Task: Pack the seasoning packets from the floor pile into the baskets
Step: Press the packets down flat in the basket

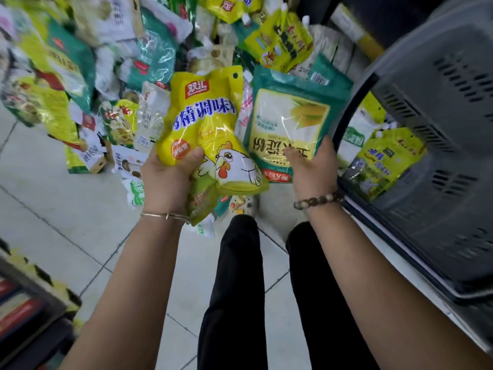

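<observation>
left hand (pixel 165 180) gripping a yellow bag (pixel 205 124), thumb pressing its front; right hand (pixel 314 166) holding a green bag (pixel 293 116), fingers curling round it, beside the basket (pixel 440 102)

Both forearms (pixel 138 276) are bare down to the lower frame edge. Left of centre, a thin silver-toned bangle (pixel 162 215) circles the wrist below the left hand (pixel 165 180). A bracelet (pixel 317 201) of dark and pale round beads sits at the wrist of the right hand (pixel 312 166). Black trousers (pixel 234 276) cover both legs at lower centre.
</observation>
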Demonstrator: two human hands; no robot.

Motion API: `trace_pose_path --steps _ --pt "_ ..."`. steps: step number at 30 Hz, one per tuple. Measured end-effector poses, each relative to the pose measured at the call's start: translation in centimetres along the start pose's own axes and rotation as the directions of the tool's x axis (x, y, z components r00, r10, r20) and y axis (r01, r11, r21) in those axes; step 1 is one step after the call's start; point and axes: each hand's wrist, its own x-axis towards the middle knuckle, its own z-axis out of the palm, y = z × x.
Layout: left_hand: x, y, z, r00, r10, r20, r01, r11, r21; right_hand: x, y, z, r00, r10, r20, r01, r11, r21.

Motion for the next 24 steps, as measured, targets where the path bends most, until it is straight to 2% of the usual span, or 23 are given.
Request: trace_pose_path --steps 4,9,14,19,24 --pt "-3.4 2.7 3.2 0.993 0.072 0.096 -0.072 0.997 0.000 -0.7 -1.4 -5.6 0.999 -0.026 -0.044 0.030 0.997 0.075" --pt "-6.2 3.2 9.3 0.965 0.105 0.241 -0.111 0.994 0.010 -0.8 0.3 -12.8 0.985 0.005 -0.170 0.005 0.998 0.060" --pt "-7.8 1.4 16.1 0.922 0.111 0.371 -0.182 0.970 0.161 0.7 5.0 -18.9 0.949 0.116 -0.293 -0.094 0.992 0.088" --pt "-8.0 -2.0 23.1 0.893 0.102 0.439 -0.230 0.941 0.250 3.4 10.7 -23.5 0.865 0.218 -0.452 -0.199 0.976 0.089" --pt "-6.9 -6.2 30.1 0.886 -0.001 0.464 -0.163 0.935 0.315 6.9 17.2 -26.6 0.743 0.387 -0.546 -0.404 0.910 0.095"
